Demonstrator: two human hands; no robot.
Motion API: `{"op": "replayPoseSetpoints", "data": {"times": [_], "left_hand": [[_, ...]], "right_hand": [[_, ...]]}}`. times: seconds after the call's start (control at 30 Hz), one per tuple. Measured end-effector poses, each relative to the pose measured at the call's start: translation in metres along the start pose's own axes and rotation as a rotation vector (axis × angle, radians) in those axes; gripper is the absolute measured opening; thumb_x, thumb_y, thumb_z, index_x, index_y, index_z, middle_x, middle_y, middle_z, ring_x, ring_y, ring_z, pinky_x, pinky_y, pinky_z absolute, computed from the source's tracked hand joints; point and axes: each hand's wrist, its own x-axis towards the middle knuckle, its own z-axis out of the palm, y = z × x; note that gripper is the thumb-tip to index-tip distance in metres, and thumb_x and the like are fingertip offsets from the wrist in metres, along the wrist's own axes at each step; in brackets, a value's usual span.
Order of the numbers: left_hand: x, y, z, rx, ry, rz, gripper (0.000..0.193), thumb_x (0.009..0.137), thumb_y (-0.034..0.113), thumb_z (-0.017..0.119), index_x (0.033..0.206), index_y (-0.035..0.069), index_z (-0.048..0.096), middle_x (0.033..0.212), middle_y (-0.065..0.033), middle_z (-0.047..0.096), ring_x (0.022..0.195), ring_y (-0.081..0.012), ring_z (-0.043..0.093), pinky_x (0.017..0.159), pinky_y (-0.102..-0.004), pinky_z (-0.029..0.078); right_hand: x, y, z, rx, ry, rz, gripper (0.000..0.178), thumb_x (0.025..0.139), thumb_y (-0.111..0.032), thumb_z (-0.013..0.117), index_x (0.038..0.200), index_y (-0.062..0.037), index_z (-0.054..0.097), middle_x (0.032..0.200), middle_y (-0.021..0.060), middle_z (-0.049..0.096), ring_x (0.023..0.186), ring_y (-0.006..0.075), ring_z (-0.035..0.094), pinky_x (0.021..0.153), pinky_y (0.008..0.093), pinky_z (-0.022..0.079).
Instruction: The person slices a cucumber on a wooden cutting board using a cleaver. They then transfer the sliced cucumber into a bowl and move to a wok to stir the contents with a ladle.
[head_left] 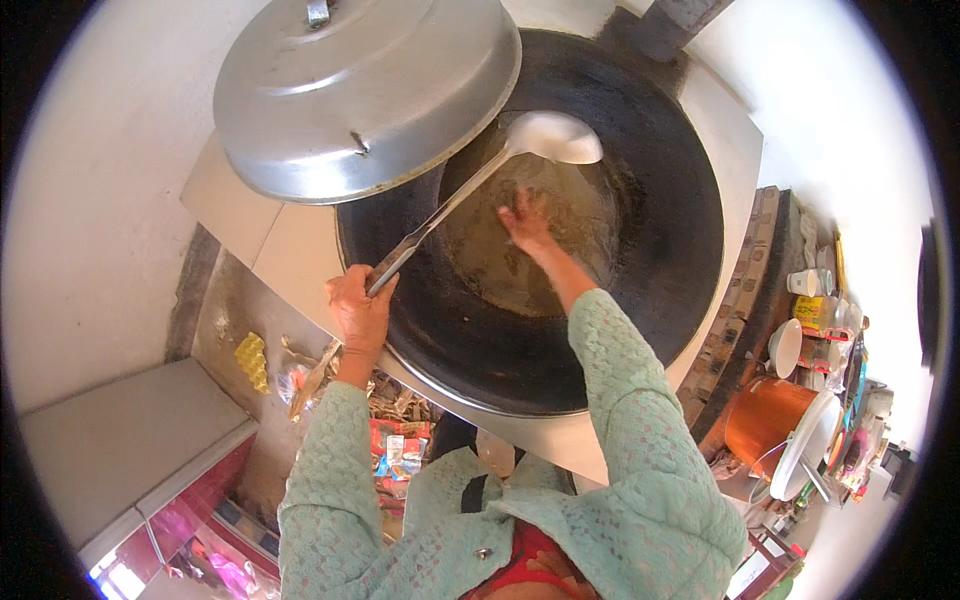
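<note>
A large black wok is set into a pale countertop, with murky brownish water pooled in its middle. My left hand is closed round the handle end of a long metal ladle, at the wok's near left rim. The ladle's bright bowl hangs over the far part of the wok, slightly blurred. My right hand reaches into the wok at the water, its fingers apart and partly smeared by motion; nothing shows in it. A big domed metal lid covers the wok's far left edge.
The pale countertop surrounds the wok. On the right stand an orange bucket with a white lid, a white bowl and jars. Kindling and wrappers lie on the floor below. At lower left is a grey-topped cabinet.
</note>
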Motion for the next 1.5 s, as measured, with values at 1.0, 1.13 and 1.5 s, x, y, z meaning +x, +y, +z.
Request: {"op": "replayPoseSetpoints", "data": {"times": [1.0, 1.13, 1.5], "left_hand": [[-0.001, -0.003, -0.003, 0.004, -0.024, -0.012, 0.029, 0.069, 0.021, 0.080, 0.084, 0.006, 0.060, 0.074, -0.0108, 0.061, 0.073, -0.0313, 0.056, 0.072, -0.0400, 0.041], [-0.004, 0.001, -0.005, -0.004, 0.004, -0.035, 0.029, 0.070, 0.022, 0.080, 0.082, 0.005, 0.060, 0.073, -0.0100, 0.060, 0.073, -0.0310, 0.054, 0.072, -0.0399, 0.042], [-0.005, 0.002, -0.005, -0.071, -0.012, -0.068, 0.027, 0.071, 0.021, 0.079, 0.083, 0.006, 0.060, 0.074, -0.0095, 0.060, 0.075, -0.0305, 0.055, 0.072, -0.0396, 0.041]], "right_hand": [[-0.025, 0.089, -0.176, -1.099, 0.422, -0.124, 0.041, 0.088, -0.012, 0.051, 0.128, -0.0170, 0.050, 0.115, 0.0098, 0.050, 0.106, 0.0290, 0.050, 0.085, 0.0446, 0.045], [0.048, 0.067, -0.138, -0.649, 0.600, -0.027, 0.045, 0.088, -0.019, 0.054, 0.132, -0.0134, 0.046, 0.126, 0.0131, 0.049, 0.113, 0.0344, 0.049, 0.091, 0.0465, 0.044], [0.098, -0.079, 0.017, -0.123, 0.142, -0.434, 0.054, 0.091, -0.031, 0.054, 0.136, -0.0059, 0.042, 0.133, 0.0160, 0.048, 0.118, 0.0351, 0.048, 0.102, 0.0439, 0.039]]}}
